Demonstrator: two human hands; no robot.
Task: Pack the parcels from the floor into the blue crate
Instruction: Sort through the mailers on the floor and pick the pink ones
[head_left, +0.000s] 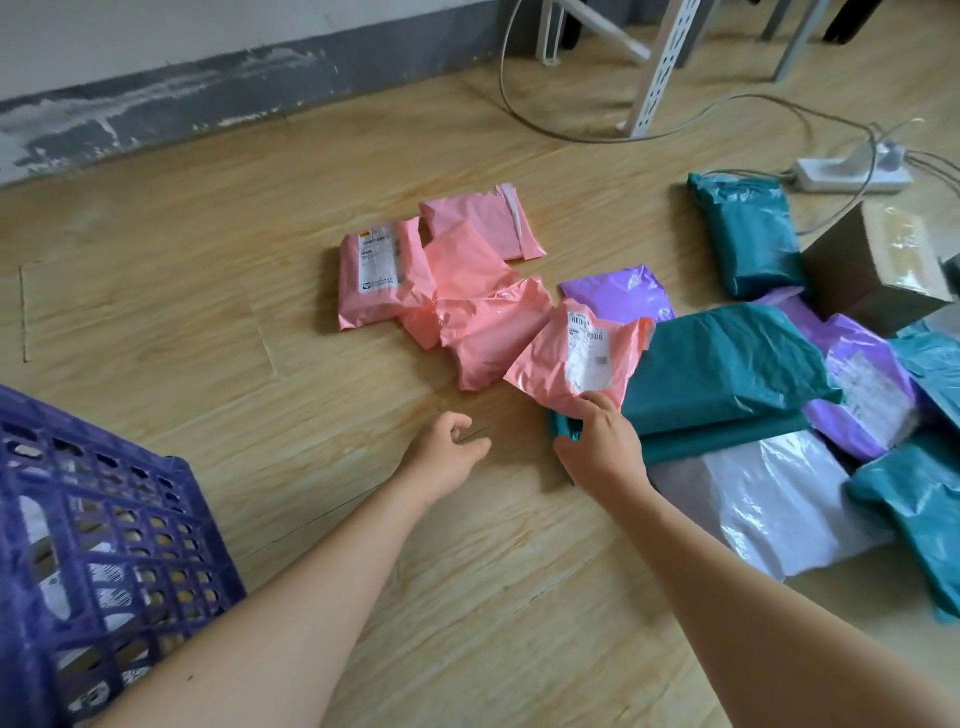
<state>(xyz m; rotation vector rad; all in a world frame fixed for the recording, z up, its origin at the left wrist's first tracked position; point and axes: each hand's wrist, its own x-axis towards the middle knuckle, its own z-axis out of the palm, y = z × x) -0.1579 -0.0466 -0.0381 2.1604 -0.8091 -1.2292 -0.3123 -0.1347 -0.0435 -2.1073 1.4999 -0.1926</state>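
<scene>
My right hand (600, 441) pinches the near edge of a pink parcel (571, 358) with a white label, its corner lifted off the wooden floor. My left hand (449, 452) hovers just left of it with loosely curled fingers, holding nothing. Several more pink parcels (447, 280) lie in a loose heap beyond. Teal parcels (722, 364), purple parcels (618, 293) and a white parcel (769, 499) are piled to the right. The blue crate (93, 525) stands at the lower left, with white parcels showing through its lattice wall.
A brown cardboard box (878, 270) sits at the right edge behind the pile. A white power strip (852, 174) with trailing cables lies at the back right, near white metal table legs (660, 62). A grey-skirted wall (208, 88) runs along the back.
</scene>
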